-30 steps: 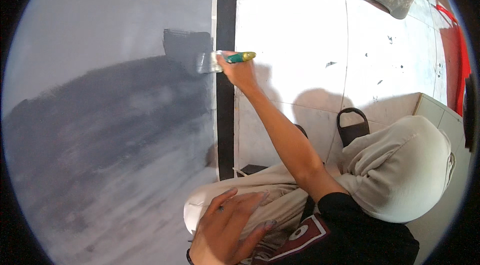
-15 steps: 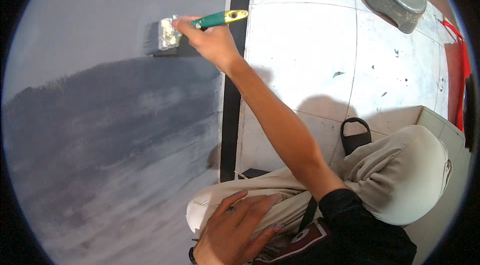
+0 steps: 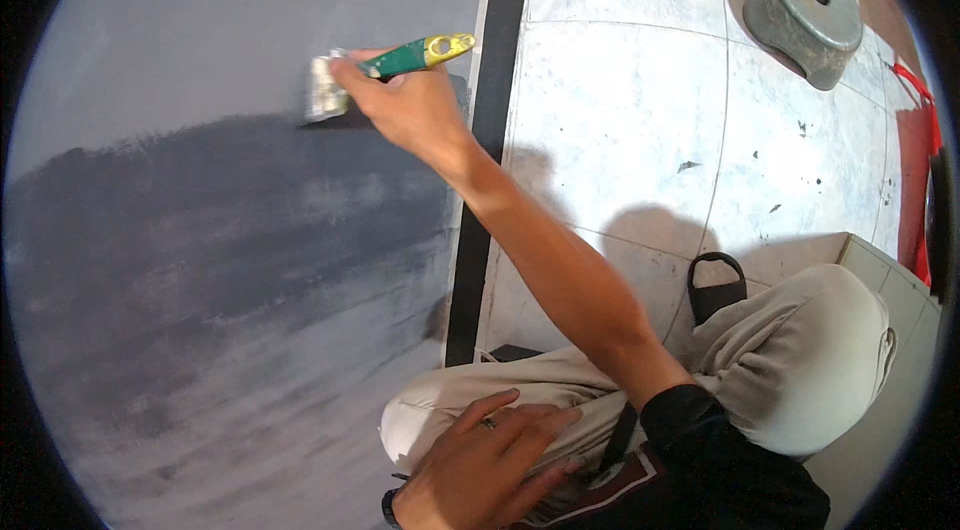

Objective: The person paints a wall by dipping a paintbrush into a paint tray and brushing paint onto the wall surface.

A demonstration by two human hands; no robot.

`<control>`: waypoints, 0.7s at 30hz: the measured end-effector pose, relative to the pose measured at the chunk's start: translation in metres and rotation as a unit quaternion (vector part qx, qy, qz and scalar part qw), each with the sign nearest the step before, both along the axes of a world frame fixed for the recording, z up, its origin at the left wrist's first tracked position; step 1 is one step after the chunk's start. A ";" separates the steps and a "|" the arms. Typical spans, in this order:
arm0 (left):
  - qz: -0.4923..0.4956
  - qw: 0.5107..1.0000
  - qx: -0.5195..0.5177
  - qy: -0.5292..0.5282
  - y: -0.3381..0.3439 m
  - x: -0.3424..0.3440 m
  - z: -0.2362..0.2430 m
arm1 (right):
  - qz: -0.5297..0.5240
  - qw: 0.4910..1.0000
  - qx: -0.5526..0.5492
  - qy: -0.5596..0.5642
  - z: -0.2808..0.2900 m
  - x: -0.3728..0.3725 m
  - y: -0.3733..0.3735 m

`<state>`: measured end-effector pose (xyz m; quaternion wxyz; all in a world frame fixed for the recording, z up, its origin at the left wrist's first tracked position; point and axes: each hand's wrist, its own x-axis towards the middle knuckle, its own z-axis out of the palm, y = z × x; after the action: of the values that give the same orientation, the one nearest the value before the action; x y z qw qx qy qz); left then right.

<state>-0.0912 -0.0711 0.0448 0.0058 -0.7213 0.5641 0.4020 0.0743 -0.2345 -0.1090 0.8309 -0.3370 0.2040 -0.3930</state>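
A wide paintbrush (image 3: 410,57) with a green and yellow handle is gripped in my right hand (image 3: 410,115). Its pale, paint-smeared head rests against the grey painted surface (image 3: 200,20) on my left, at the upper edge of a darker, streaky band of grey paint (image 3: 200,230). Part of the bristles is blurred. My left hand (image 3: 485,465) lies open over my trouser leg, low in the view, its fingers spread and paint on some fingertips.
A black border (image 3: 462,320) runs along the painted surface beside white floor tiles (image 3: 620,100) marked with dark specks. A grey plastic stool (image 3: 800,0) sits at upper right, near a red object (image 3: 915,180). A black slipper (image 3: 718,300) and a tiled ledge (image 3: 880,260) are by my right leg.
My right hand has swept the brush leftward from the border, then slightly down. The view has shifted, so stool and border appear farther right. My left hand stays open on my leg.
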 end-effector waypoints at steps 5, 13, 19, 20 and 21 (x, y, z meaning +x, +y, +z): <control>-0.007 1.000 -0.022 0.017 0.001 0.004 -0.007 | 0.021 1.000 0.019 0.014 -0.047 0.002 0.013; 0.007 1.000 -0.018 -0.004 0.001 -0.006 -0.007 | -0.212 0.915 -0.155 0.305 -0.196 0.003 0.040; 0.021 1.000 0.012 -0.020 0.006 -0.006 0.005 | 0.019 0.998 0.009 0.056 -0.013 -0.001 0.012; 0.012 1.000 -0.015 -0.005 0.002 -0.004 0.004 | 0.017 0.999 0.034 -0.012 -0.017 -0.002 0.009; 0.012 1.000 -0.015 0.001 0.002 -0.001 0.000 | 0.016 0.995 0.058 -0.080 -0.021 -0.003 0.008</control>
<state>-0.0927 -0.0687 0.0451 -0.0107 -0.7276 0.5615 0.3940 0.0718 -0.2266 -0.1302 0.8688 -0.2589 0.1544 -0.3928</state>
